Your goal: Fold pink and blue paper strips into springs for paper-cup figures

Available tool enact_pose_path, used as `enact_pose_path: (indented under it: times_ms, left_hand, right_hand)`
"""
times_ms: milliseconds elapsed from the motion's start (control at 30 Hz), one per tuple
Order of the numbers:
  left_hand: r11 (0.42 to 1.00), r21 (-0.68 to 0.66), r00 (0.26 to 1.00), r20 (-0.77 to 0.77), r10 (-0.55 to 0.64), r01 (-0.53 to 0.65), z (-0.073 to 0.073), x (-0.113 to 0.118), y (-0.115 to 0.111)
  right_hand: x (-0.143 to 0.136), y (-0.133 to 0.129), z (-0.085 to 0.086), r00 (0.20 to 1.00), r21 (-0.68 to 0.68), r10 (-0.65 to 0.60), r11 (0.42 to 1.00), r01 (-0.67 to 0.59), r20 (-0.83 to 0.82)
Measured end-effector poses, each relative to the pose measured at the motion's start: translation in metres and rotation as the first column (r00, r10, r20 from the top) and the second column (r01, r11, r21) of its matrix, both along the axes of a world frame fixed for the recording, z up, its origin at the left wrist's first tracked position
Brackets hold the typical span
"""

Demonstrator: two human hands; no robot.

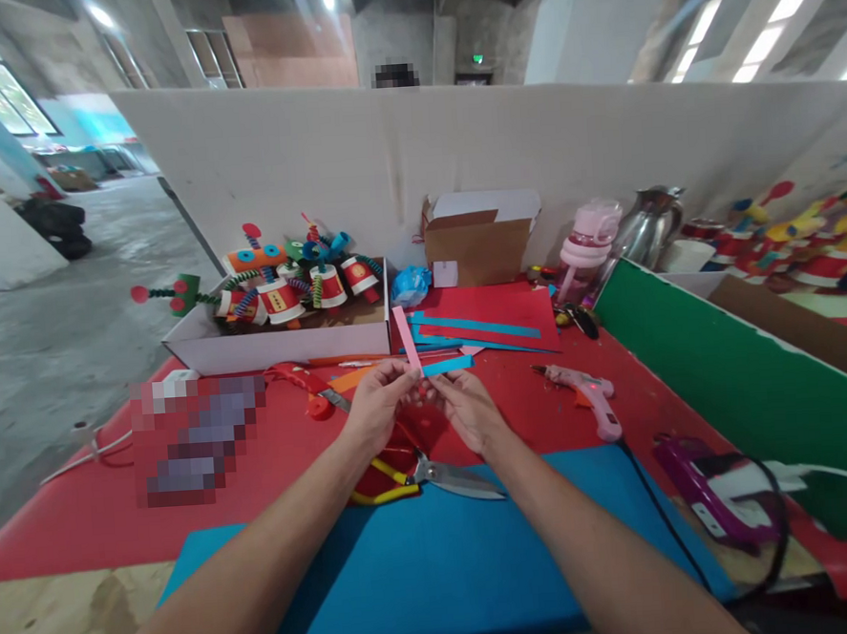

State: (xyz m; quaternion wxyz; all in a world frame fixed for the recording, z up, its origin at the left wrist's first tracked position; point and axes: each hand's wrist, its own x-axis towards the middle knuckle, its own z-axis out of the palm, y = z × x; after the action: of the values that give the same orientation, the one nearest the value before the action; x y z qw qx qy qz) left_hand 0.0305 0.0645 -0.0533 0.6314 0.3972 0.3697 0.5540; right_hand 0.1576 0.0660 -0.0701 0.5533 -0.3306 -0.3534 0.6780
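Over the middle of the red table covering (289, 469), my left hand (385, 396) pinches the lower end of a pink paper strip (406, 337) that points up and slightly left. My right hand (468, 405) grips a short blue paper strip (448, 365), which points right. The two strips meet at a corner between my fingertips. Just below my hands lie yellow-handled shears (454, 478). Red-handled scissors (313, 391) rest left of my left hand, near an orange paper piece (352, 379). Long blue paper strips (478, 327) lie on red paper behind my hands.
A box of paper-cup figures (282, 347) stands back left, an open cardboard box (483, 246) behind. A pink glue gun (586, 393), purple device (718, 500), pink bottle (588, 250) and green-sided box (728, 375) are right. Blue sheet (425, 575) lies in front.
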Motion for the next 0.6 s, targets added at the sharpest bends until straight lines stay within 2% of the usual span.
enact_pose_path:
  times_ms: [167,367,600]
  left_hand:
    - [0.999,0.025,0.997,-0.063,0.044,-0.042,0.0004,0.0007,-0.0006]
    - [0.997,0.067,0.995,-0.092,0.042,-0.036,0.0047,0.0007,-0.0024]
    - [0.994,0.102,0.990,-0.134,0.040,-0.026,-0.0004,-0.0013,0.0003]
  right_hand:
    - [-0.0003,-0.0032,0.0049,1.000,0.038,0.006,0.999,-0.007,0.031]
    - [0.0000,-0.0029,0.0057,0.997,0.016,0.003,1.000,-0.004,0.080]
    - [0.0020,0.0003,0.0024,0.983,0.058,-0.071,0.996,0.062,0.168]
